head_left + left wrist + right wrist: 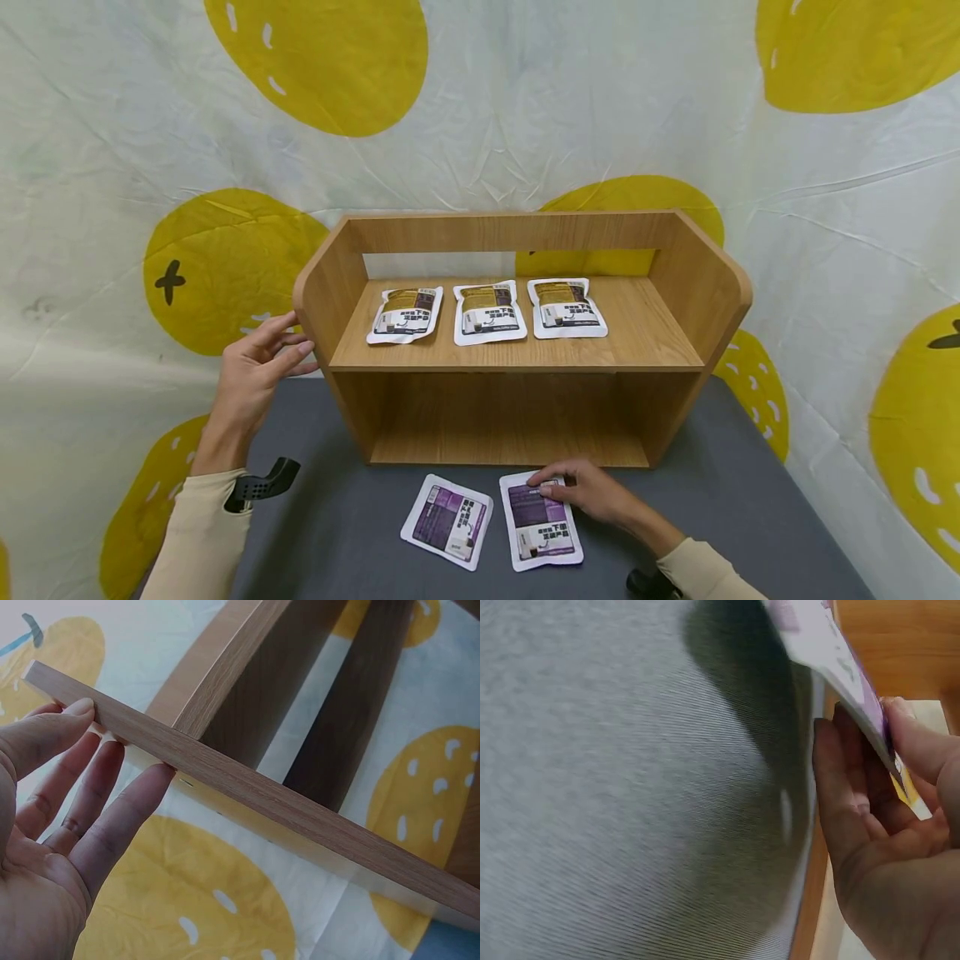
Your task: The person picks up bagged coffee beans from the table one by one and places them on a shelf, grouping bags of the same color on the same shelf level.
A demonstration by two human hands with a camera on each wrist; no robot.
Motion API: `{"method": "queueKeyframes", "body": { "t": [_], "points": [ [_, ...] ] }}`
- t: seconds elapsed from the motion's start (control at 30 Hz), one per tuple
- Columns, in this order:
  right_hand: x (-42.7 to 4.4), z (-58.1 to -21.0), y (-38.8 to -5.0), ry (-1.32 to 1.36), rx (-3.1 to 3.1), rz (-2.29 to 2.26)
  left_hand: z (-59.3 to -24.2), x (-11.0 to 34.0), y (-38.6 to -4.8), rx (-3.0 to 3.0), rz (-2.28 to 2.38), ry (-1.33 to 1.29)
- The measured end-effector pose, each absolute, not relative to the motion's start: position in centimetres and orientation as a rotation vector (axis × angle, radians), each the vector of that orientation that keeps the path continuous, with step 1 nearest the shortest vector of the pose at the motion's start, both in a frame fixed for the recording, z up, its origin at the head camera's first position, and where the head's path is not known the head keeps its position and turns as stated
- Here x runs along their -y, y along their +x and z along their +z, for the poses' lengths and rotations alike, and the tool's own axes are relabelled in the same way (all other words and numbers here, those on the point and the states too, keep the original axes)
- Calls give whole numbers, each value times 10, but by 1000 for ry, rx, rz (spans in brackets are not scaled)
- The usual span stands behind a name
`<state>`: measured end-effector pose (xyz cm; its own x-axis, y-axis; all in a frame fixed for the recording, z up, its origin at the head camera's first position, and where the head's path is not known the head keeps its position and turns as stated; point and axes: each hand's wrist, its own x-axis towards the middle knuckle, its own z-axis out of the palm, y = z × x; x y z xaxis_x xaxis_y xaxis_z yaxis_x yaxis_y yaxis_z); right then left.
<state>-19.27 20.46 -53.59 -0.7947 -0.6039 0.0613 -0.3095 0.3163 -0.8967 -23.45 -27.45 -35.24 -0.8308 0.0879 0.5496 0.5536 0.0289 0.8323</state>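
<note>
My right hand [588, 493] pinches the upper edge of a white-bordered purple pouch [542, 537] in front of the shelf. In the right wrist view the thumb lies on one face of this pouch [832, 656], with the fingers behind it. A second purple pouch [447, 522] lies tilted on the table to its left. My left hand [258, 375] touches the left side panel of the wooden shelf [517, 358]. In the left wrist view the thumb rests on the panel's edge [247, 791], and extended fingers meet its outer side.
On the upper board stand three brown-and-white pouches in a row: left pouch [406, 315], middle pouch [490, 312] and right pouch [567, 308]. The shelf sits on a dark grey table [330, 533]. Behind it hangs a white cloth [562, 100] with yellow figures.
</note>
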Motion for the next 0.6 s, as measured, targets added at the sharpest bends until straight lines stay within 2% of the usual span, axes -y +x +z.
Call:
{"method": "queueKeyframes", "body": {
  "t": [0.6],
  "points": [
    [-203, -541, -187, -799, -2076, -1580, -353, 274, -235, 1974, -1846, -639]
  ]
}}
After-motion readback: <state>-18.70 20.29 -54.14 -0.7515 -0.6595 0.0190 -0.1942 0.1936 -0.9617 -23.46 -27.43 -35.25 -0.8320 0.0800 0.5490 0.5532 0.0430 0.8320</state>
